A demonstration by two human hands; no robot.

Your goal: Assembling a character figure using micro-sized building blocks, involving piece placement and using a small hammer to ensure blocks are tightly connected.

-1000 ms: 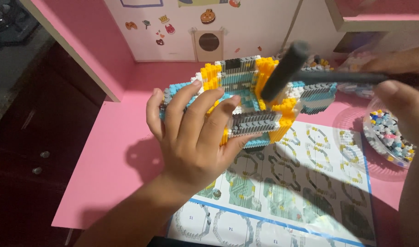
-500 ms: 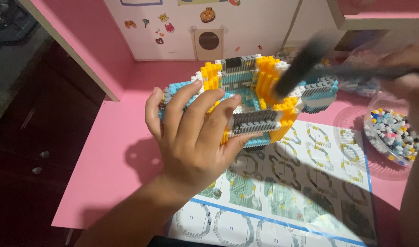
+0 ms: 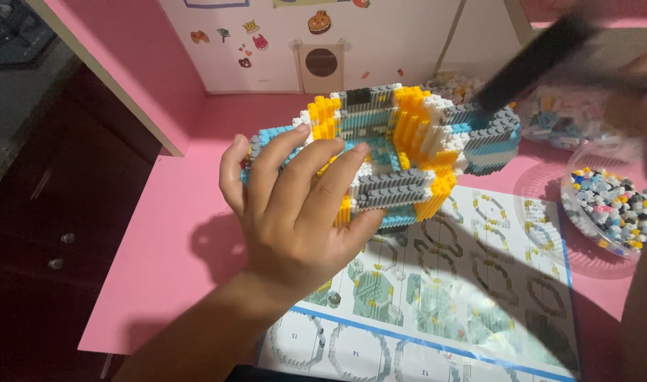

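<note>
A model built of tiny bricks (image 3: 408,145), yellow, grey, light blue and white, stands on the pink desk (image 3: 168,233). My left hand (image 3: 295,205) is spread over its near left side, fingers pressing against the bricks. My right hand (image 3: 638,85) is at the far right, blurred, and holds a dark hammer-like tool (image 3: 532,60) whose head is close to the model's grey upper right edge.
A printed instruction sheet (image 3: 444,283) lies under and in front of the model. A clear round dish of loose small bricks (image 3: 610,205) sits at the right. Bags of bricks (image 3: 564,117) lie behind the model. A white back wall with stickers (image 3: 281,42) bounds the desk.
The tool has moved up and to the right, from over the model's middle to its right end. My left hand has stayed on the model.
</note>
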